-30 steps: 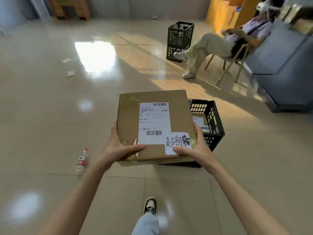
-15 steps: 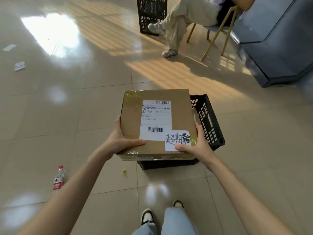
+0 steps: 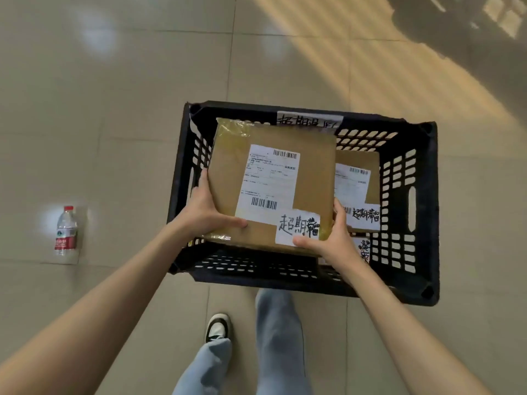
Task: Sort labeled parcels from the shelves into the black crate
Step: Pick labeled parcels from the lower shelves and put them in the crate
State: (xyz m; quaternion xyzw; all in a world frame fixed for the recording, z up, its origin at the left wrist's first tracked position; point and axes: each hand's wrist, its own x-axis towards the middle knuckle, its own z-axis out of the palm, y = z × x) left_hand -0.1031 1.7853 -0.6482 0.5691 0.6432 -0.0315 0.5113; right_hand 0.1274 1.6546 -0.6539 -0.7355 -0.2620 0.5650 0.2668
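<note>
A flat brown cardboard parcel (image 3: 308,166) with a white shipping label and a handwritten white sticker hangs over the open top of the black crate (image 3: 413,283). My left hand (image 3: 205,209) grips its near left corner, thumb on top. My right hand (image 3: 330,238) grips its near right corner, thumb on the sticker. Inside the crate, to the right, lies another labelled brown parcel (image 3: 359,178), partly hidden by the held one. A white handwritten tag (image 3: 308,121) is stuck on the crate's far wall.
The crate stands on a beige tiled floor. A plastic water bottle (image 3: 66,232) with a red label stands on the floor to the left. My legs and one shoe (image 3: 217,327) are just in front of the crate. Sunlight stripes fall at the upper right.
I have stepped up to the crate and my view has tilted down. The parcel, still in both hands, has moved from in front of the crate to over its opening.
</note>
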